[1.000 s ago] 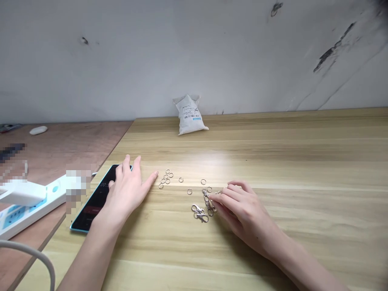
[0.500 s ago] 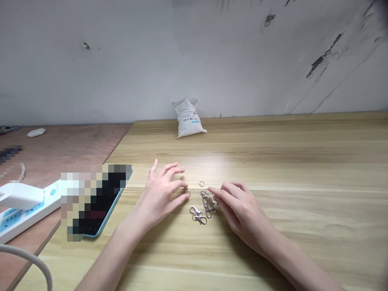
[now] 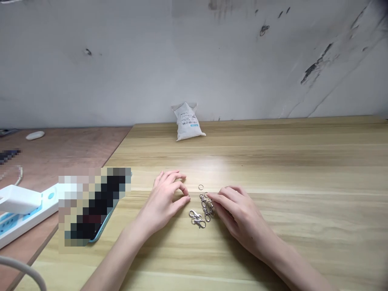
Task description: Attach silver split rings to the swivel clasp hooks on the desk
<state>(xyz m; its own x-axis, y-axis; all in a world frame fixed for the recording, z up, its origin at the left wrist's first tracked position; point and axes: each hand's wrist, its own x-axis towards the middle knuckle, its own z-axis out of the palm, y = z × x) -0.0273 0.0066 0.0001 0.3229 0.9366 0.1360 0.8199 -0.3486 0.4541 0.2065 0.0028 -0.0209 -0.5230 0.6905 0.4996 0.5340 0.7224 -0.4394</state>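
My left hand has thumb and index fingertip pinched together on a small metal ring, mostly hidden by the fingertips. Its other fingers are loosely curled above the tabletop. To the right lies a loose cluster of silver swivel clasps, with two more clasps just in front of it. A thin metal ring rests behind the cluster. My right hand is at the cluster's right edge, fingers bent and close together, index fingertip by another ring. Whatever is under those fingers is hidden.
A white labelled packet stands at the back near the wall. On the left lies a phone with a light-blue case, partly blurred out. Beyond it a white power strip with a plugged-in adapter sits on a brown board, a cable in front.
My left thumb and index finger have closed on the small ring that lay beside them. The right hand has stayed nearly in place at the clasps. The view has tilted slightly upward.
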